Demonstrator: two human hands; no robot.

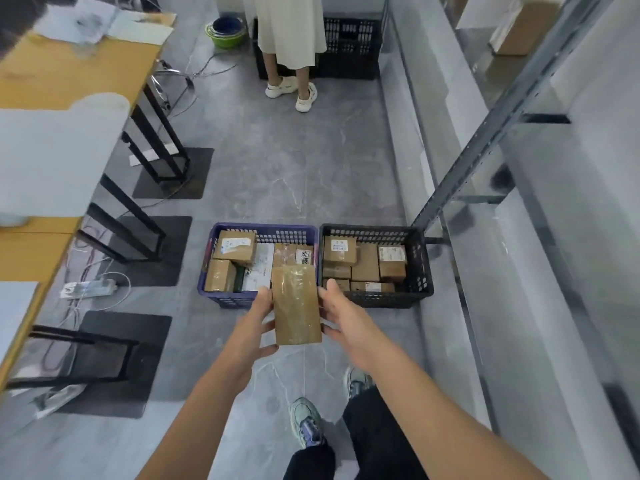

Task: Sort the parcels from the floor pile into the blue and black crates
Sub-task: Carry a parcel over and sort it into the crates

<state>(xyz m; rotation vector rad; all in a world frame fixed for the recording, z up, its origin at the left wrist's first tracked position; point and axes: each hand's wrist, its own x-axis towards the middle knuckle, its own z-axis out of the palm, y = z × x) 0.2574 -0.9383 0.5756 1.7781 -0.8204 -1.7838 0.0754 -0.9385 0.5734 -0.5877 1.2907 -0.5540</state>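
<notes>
looks like the sorting is pretty well along. the blue crate point(221, 299) already has a layer of cardboard boxes plus a couple of pale flat packets in it, and the black crate point(420, 265), butted right up against it, is packed with small brown boxes too. one flat brown parcel point(296, 304), wrapped in shiny clear tape, is up in the air over the near edge of the blue crate, close to where the two crates meet. the left hand point(258, 323) grips its left edge, thumb on top and fingers under, and the right hand point(341, 320) curls round the right edge. so this one isn't dropped in yet, and i honestly can't call which crate it's headed for. the floor pile isn't in view, so no idea how many are left.
</notes>
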